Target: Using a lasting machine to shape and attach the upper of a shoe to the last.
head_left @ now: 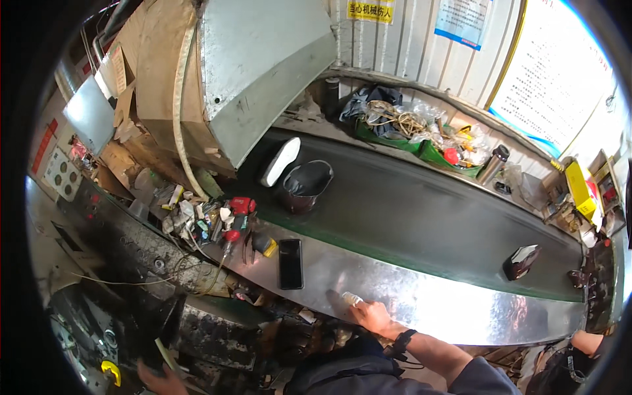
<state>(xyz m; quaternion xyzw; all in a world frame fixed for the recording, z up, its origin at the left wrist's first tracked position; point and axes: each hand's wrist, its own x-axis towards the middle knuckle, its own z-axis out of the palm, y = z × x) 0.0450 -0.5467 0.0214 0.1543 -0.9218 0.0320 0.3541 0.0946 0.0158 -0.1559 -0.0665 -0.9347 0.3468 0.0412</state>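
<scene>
A factory line: dark conveyor belt [421, 210], steel machine housing [263, 72], control panel [62, 172].

The conveyor belt [421, 210] is the landmark. On it sit a bucket [305, 186] and, just left of that, a shoe sole [280, 161]; far to the right lies a small pouch [521, 261]. Before the belt, on its metal rim [461, 303], lies a phone [290, 263], with a drill [236, 220] left of it. Behind the belt stands a flask [494, 164].

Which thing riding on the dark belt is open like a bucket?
The dark round bucket, open on top. The white sole beside it and the dark shoe part aren't.
</scene>
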